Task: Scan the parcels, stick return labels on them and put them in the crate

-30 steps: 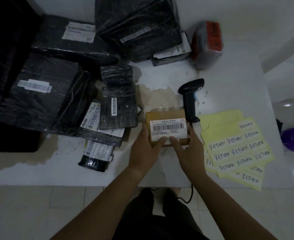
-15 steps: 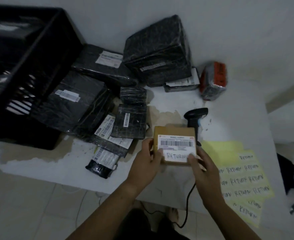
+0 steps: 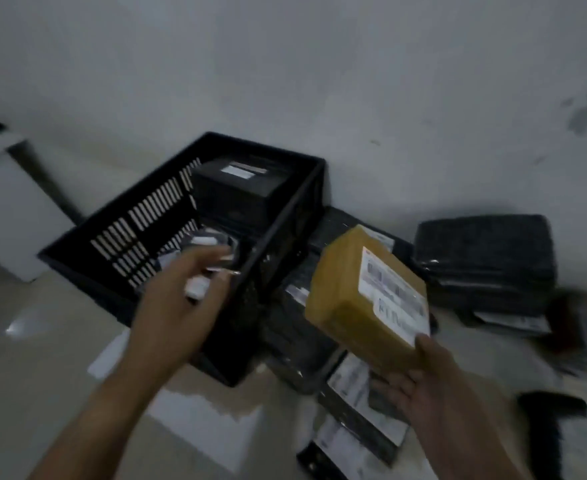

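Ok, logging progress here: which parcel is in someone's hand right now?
The tan cardboard parcel, gripped by the right hand beside the black crate. It's the only brown one and the only one lifted.

It's dim in here, the light flat and greyish. A bare pale wall (image 3: 285,64) runs behind everything, marked with dark smudges (image 3: 586,105) up at the right. The floor (image 3: 25,368) is pale and glossy, catching one small glint (image 3: 15,329). The white table (image 3: 198,424) shows worn brownish patches. A white unit (image 3: 4,209) stands far left.
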The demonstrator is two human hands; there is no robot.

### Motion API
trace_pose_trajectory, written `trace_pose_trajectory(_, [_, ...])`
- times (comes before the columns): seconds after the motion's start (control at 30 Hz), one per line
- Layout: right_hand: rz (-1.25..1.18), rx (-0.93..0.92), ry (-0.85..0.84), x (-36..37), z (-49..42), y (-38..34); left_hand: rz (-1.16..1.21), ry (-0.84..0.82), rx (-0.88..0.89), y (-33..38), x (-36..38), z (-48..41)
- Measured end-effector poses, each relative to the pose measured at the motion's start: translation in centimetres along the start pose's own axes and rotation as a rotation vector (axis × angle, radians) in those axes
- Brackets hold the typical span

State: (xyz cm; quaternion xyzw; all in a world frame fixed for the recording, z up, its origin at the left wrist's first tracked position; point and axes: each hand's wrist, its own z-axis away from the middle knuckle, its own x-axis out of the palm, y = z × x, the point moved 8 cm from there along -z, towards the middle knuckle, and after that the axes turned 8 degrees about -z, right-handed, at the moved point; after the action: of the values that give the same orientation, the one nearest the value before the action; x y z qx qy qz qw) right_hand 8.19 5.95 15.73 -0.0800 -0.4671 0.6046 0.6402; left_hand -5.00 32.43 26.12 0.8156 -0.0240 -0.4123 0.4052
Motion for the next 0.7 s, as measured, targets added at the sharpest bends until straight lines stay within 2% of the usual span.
trace_pose_trajectory(0.13, [0.173, -0.064, -0.171, 11.7, -3.6, 0.4, -0.317, 0.093, -0.036, -11.6, -6.9, -8.9])
trace_pose_trajectory(0.23, [0.262, -0.050, -0.289, 19.3, -6.8, 2.0, -0.604, 0.034, -0.087, -20.4, -9.9, -14.4])
trace_pose_trajectory(0.33, [0.246, 0.073, -0.324, 25.1, -10.7, 5.2, -0.768, -0.091, -0.232, -27.0, -11.4, -16.8])
trace_pose_trajectory(0.43, [0.324, 0.177, -0.203, 27.8, -15.0, 9.4, -0.761, -0.300, -0.317, -30.5, -10.2, -16.2])
trace_pose_trajectory(0.57, [0.703, 0.368, -0.156, 27.9, -19.2, 16.0, -0.655, -0.225, -0.264, -32.1, -10.1, -15.6])
trace_pose_trajectory(0.7, [1.050, 0.499, -0.252, 28.3, -19.5, 20.0, -0.650, -0.184, -0.249, -32.2, -10.0, -15.6])
